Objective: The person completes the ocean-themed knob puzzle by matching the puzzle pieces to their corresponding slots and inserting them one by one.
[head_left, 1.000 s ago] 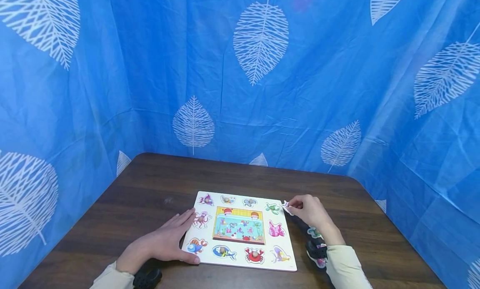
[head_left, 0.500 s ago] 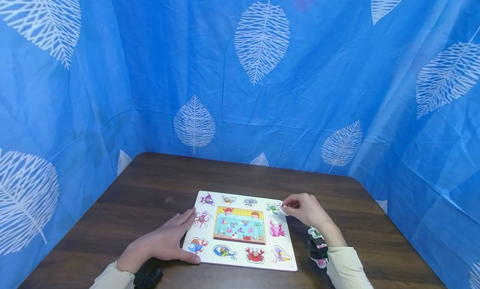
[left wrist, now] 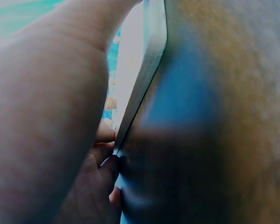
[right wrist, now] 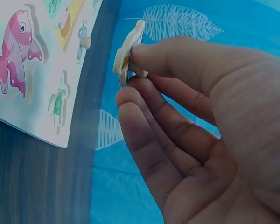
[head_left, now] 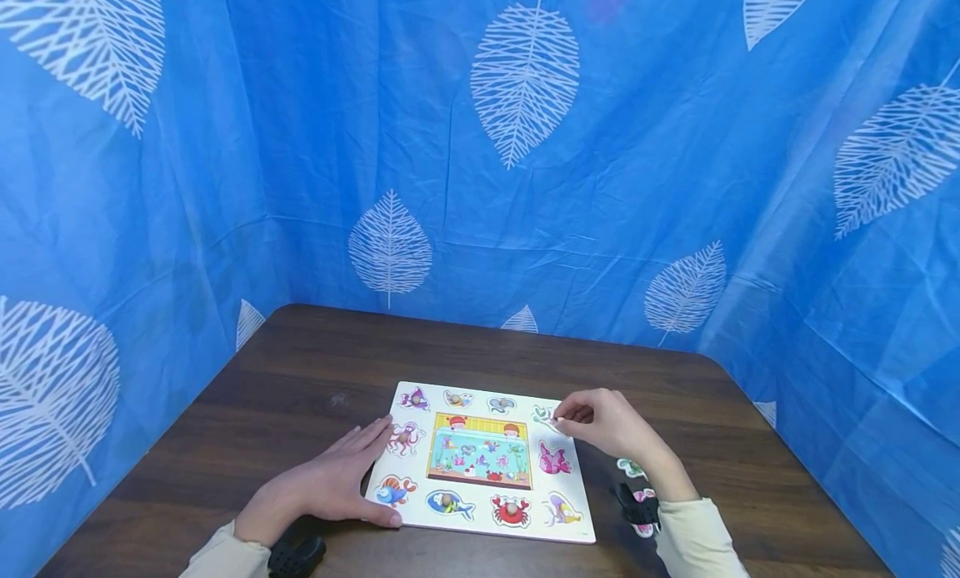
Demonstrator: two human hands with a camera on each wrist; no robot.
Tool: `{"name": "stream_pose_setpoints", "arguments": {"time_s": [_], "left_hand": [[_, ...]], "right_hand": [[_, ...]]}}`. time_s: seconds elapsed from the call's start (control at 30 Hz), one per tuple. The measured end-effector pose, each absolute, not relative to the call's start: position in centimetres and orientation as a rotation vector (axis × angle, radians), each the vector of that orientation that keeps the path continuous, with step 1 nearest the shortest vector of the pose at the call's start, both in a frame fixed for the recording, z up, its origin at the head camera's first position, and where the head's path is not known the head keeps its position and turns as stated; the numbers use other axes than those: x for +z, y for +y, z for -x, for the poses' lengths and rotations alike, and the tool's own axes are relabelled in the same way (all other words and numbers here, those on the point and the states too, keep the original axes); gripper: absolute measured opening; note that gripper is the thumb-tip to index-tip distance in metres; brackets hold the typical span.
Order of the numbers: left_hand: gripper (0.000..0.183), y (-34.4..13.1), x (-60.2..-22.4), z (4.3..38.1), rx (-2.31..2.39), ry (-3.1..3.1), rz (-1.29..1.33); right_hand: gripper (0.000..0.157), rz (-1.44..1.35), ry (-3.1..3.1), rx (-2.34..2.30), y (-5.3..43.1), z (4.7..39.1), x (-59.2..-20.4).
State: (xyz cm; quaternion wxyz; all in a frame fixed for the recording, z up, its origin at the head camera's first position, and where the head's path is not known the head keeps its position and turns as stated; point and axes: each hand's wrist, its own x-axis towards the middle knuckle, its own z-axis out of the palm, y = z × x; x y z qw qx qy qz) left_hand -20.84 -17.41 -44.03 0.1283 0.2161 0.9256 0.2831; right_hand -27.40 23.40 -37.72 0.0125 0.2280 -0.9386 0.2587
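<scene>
In the head view, a light wooden peg puzzle board (head_left: pixel 538 496) with sea-animal pictures lies on the table. My left hand (head_left: pixel 330 482) rests at its left side, fingers spread along the edge and thumb at the near left corner. My right hand (head_left: pixel 611 424) is over the far right corner. In the right wrist view it pinches the small knob of a thin wooden puzzle piece (right wrist: pixel 128 53), seen nearly edge-on, so its picture is mostly hidden. The green turtle recess (right wrist: pixel 57 105) and the pink fish recess (right wrist: pixel 16 53) show on the board.
Knobbed pieces, among them a red crab (head_left: pixel 512 510) and a blue fish (head_left: pixel 447 503), sit in the board. Loose pieces, a green one (head_left: pixel 630 468) and a pink one (head_left: pixel 643 530), lie under my right forearm. A blue curtain (head_left: pixel 450 144) stands behind the table.
My right hand has moved left with the puzzle piece, from beside the board's far right corner to over the turtle picture. My left hand has stayed in place.
</scene>
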Motion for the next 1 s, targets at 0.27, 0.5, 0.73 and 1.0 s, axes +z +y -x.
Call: {"name": "stream_pose_setpoints", "arguments": {"time_s": [0.27, 0.5, 0.73, 1.0], "left_hand": [[0.126, -17.44, -44.02, 20.95, 0.813, 2.700, -0.636], [0.125, -17.41, -44.06, 21.04, 0.810, 2.700, -0.633], [0.127, -17.41, -44.16, 21.06, 0.809, 2.703, -0.649], [0.126, -17.52, -44.29, 21.09, 0.807, 2.706, -0.672]], "right_hand": [[0.008, -0.820, -2.934, 0.811, 23.34, 27.14, -37.30], [0.007, -0.973, -2.976, 0.855, 23.66, 26.87, -37.26], [0.007, -1.097, -3.002, 0.912, 23.90, 26.62, -37.28], [0.007, -1.187, -3.074, 1.001, 24.07, 26.44, -37.26]]}}
